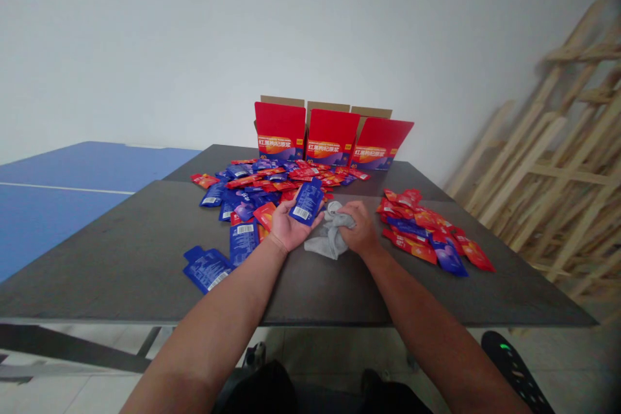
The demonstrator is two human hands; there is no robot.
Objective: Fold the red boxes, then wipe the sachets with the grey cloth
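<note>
A blue pouch [307, 202] lies across the palm of my left hand [286, 226], its printed back and barcode facing up, with the thumb along its edge. My right hand [359, 225] is closed around a crumpled grey cloth [332, 234], which hangs down toward the tabletop just right of the pouch. Beyond and left of my left hand spreads a large heap of red and blue pouches [252, 189]. Single blue pouches, one of them [209, 270] near my left forearm, lie closer to me. To the right of my right hand is a smaller pile of mostly red pouches [422, 223].
Three open red cartons [332, 136] stand side by side at the back of the dark table [160, 233]. A blue table [72, 171] adjoins on the left. Wooden frames [553, 162] lean against the wall at the right.
</note>
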